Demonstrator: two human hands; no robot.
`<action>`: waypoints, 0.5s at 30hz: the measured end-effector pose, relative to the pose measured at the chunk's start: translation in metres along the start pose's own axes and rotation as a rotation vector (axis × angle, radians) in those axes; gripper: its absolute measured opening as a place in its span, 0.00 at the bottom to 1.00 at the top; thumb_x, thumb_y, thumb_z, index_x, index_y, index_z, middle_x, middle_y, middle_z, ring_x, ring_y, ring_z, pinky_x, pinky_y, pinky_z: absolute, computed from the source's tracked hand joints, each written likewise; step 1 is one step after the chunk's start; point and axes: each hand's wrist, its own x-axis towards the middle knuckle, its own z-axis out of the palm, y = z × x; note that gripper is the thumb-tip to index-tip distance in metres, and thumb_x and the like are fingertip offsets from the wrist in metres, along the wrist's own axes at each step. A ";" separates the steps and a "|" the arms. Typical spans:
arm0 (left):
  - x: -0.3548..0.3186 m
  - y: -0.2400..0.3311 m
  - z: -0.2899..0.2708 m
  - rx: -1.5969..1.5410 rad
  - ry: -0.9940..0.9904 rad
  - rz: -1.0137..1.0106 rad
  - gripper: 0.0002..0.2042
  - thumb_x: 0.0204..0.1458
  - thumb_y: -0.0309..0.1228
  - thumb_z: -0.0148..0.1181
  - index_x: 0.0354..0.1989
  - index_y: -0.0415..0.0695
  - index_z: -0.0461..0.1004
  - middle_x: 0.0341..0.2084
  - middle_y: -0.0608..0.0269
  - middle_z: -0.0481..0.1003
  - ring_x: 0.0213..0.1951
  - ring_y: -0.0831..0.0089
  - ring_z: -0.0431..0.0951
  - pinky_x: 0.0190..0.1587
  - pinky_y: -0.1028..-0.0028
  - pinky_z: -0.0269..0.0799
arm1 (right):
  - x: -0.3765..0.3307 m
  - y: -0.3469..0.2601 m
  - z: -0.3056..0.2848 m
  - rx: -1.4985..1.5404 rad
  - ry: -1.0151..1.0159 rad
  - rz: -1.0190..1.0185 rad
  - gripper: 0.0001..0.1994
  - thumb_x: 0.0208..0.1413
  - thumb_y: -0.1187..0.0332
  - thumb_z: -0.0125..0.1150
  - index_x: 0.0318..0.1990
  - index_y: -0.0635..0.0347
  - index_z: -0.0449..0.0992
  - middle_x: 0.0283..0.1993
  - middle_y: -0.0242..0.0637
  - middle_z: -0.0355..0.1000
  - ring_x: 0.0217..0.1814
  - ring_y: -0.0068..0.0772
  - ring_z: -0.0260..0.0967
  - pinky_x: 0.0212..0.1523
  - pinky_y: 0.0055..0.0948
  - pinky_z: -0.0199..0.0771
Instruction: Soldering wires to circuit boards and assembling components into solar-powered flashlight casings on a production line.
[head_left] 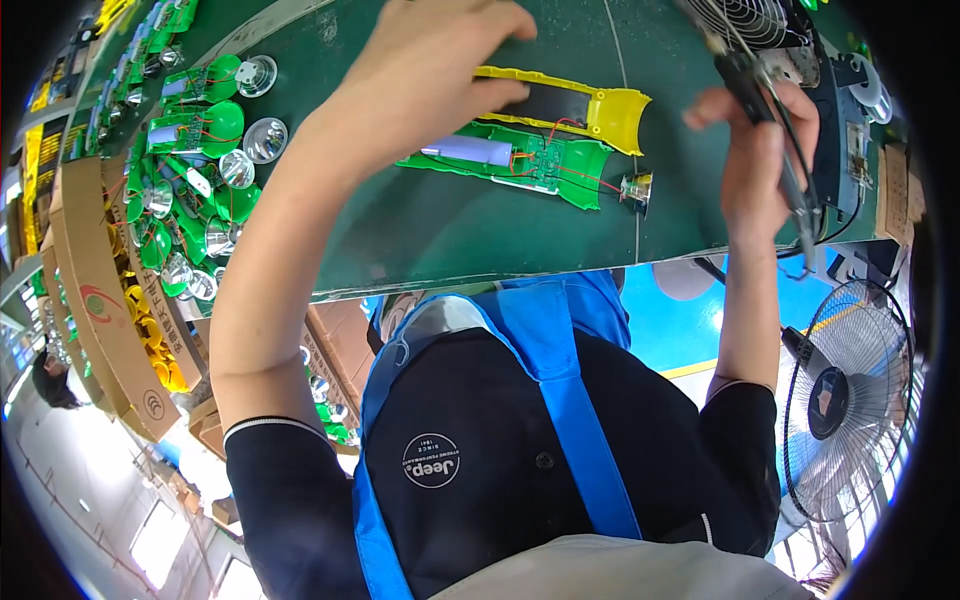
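Note:
My left hand point(430, 60) hovers over the far-left end of a yellow half-shell point(620, 115), its thumb and fingers apart with nothing seen between them. Beside that, nearer me, lies a green half-shell point(582, 170). It holds a lilac cylindrical battery point(470, 150) and a green circuit board point(545, 158). Red wires run from the board to a small metal-and-yellow part point(637, 187) on the table and up toward the yellow shell. At the right, my right hand point(760, 150) is closed around the black handle of a corded soldering iron point(745, 85); its forefinger sticks out, slightly blurred.
Green shells point(225, 125) with batteries and silver reflector cups point(265, 140) crowd the table's left side. A cardboard box point(90, 290) with yellow parts stands at the left edge. A wire-caged fan point(770, 20) is at the far right; a larger fan point(840, 400) stands below right.

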 end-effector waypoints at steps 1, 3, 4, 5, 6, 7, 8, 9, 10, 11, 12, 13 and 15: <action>0.004 0.001 0.002 0.078 -0.165 -0.011 0.08 0.40 0.23 0.60 0.31 0.42 0.71 0.31 0.59 0.70 0.37 0.63 0.71 0.38 0.69 0.66 | 0.008 0.000 0.007 -0.094 -0.006 -0.020 0.20 0.61 0.58 0.48 0.51 0.62 0.54 0.36 0.51 0.70 0.37 0.43 0.72 0.45 0.42 0.70; 0.003 0.003 -0.001 0.168 -0.302 -0.005 0.09 0.39 0.23 0.60 0.30 0.43 0.70 0.33 0.60 0.70 0.39 0.62 0.70 0.41 0.68 0.64 | 0.021 -0.001 0.020 -0.084 -0.044 -0.058 0.20 0.60 0.58 0.49 0.50 0.61 0.53 0.37 0.50 0.70 0.39 0.45 0.72 0.48 0.43 0.69; 0.000 0.002 0.001 0.232 -0.153 0.057 0.10 0.37 0.24 0.60 0.30 0.44 0.70 0.31 0.61 0.70 0.38 0.64 0.71 0.43 0.67 0.63 | 0.024 0.001 0.024 -0.119 -0.041 -0.063 0.19 0.60 0.60 0.50 0.50 0.60 0.53 0.38 0.49 0.70 0.41 0.46 0.72 0.49 0.45 0.69; -0.006 0.001 0.003 0.297 -0.002 0.118 0.11 0.35 0.25 0.60 0.30 0.46 0.71 0.29 0.63 0.71 0.38 0.65 0.72 0.46 0.66 0.62 | 0.026 0.010 0.026 -0.058 -0.031 -0.075 0.18 0.59 0.61 0.51 0.50 0.60 0.54 0.39 0.48 0.70 0.41 0.46 0.72 0.50 0.44 0.69; -0.016 0.001 -0.001 0.328 0.073 0.187 0.16 0.31 0.29 0.63 0.32 0.47 0.70 0.34 0.64 0.70 0.43 0.66 0.69 0.51 0.62 0.57 | 0.031 0.015 0.027 -0.059 -0.027 -0.108 0.18 0.59 0.63 0.52 0.50 0.60 0.55 0.39 0.48 0.70 0.42 0.46 0.72 0.50 0.44 0.69; -0.028 0.012 -0.010 0.250 0.045 0.182 0.19 0.30 0.32 0.66 0.34 0.47 0.69 0.35 0.63 0.69 0.44 0.64 0.68 0.52 0.60 0.56 | 0.036 0.021 0.031 -0.053 -0.024 -0.137 0.17 0.58 0.64 0.53 0.49 0.60 0.55 0.39 0.48 0.70 0.42 0.46 0.72 0.50 0.44 0.69; -0.042 0.015 -0.011 0.231 -0.028 0.159 0.22 0.30 0.36 0.68 0.36 0.48 0.68 0.38 0.61 0.68 0.46 0.63 0.67 0.54 0.58 0.55 | 0.041 0.027 0.036 -0.032 -0.023 -0.167 0.17 0.58 0.67 0.53 0.50 0.60 0.56 0.40 0.47 0.70 0.43 0.46 0.72 0.51 0.43 0.69; -0.057 0.018 -0.009 0.245 -0.106 0.101 0.24 0.30 0.37 0.69 0.39 0.48 0.67 0.39 0.60 0.67 0.46 0.63 0.67 0.54 0.57 0.55 | 0.048 0.035 0.043 -0.077 -0.018 -0.190 0.16 0.57 0.69 0.53 0.50 0.60 0.56 0.41 0.47 0.71 0.45 0.44 0.72 0.51 0.41 0.69; -0.068 0.022 -0.006 0.239 -0.126 0.038 0.24 0.32 0.35 0.68 0.39 0.48 0.66 0.41 0.60 0.66 0.46 0.62 0.67 0.54 0.58 0.56 | 0.058 0.046 0.048 -0.165 -0.017 -0.227 0.16 0.57 0.70 0.54 0.50 0.60 0.57 0.42 0.46 0.71 0.45 0.40 0.72 0.50 0.37 0.69; -0.077 0.016 0.002 0.271 -0.074 0.062 0.22 0.34 0.31 0.67 0.39 0.47 0.65 0.42 0.59 0.65 0.45 0.61 0.68 0.52 0.60 0.58 | 0.069 0.054 0.052 -0.259 -0.009 -0.262 0.16 0.56 0.72 0.54 0.50 0.60 0.58 0.42 0.45 0.72 0.46 0.37 0.72 0.50 0.33 0.69; -0.081 0.016 0.002 0.209 -0.064 0.024 0.21 0.34 0.29 0.67 0.38 0.47 0.65 0.42 0.58 0.65 0.45 0.60 0.68 0.51 0.61 0.59 | 0.080 0.063 0.060 -0.319 0.011 -0.236 0.17 0.55 0.73 0.56 0.50 0.59 0.59 0.42 0.44 0.72 0.45 0.33 0.72 0.48 0.29 0.69; -0.082 0.017 0.000 0.136 -0.056 -0.005 0.20 0.35 0.27 0.67 0.37 0.46 0.64 0.42 0.58 0.65 0.45 0.59 0.68 0.49 0.62 0.59 | 0.087 0.068 0.064 -0.388 0.034 -0.203 0.17 0.54 0.74 0.57 0.50 0.59 0.60 0.42 0.43 0.73 0.44 0.29 0.72 0.46 0.25 0.69; -0.080 0.015 -0.009 0.091 -0.016 -0.029 0.21 0.33 0.25 0.67 0.36 0.45 0.63 0.42 0.57 0.66 0.45 0.58 0.68 0.49 0.63 0.60 | 0.099 0.079 0.065 -0.528 -0.003 -0.026 0.18 0.51 0.76 0.59 0.49 0.57 0.63 0.37 0.36 0.72 0.39 0.22 0.70 0.39 0.22 0.71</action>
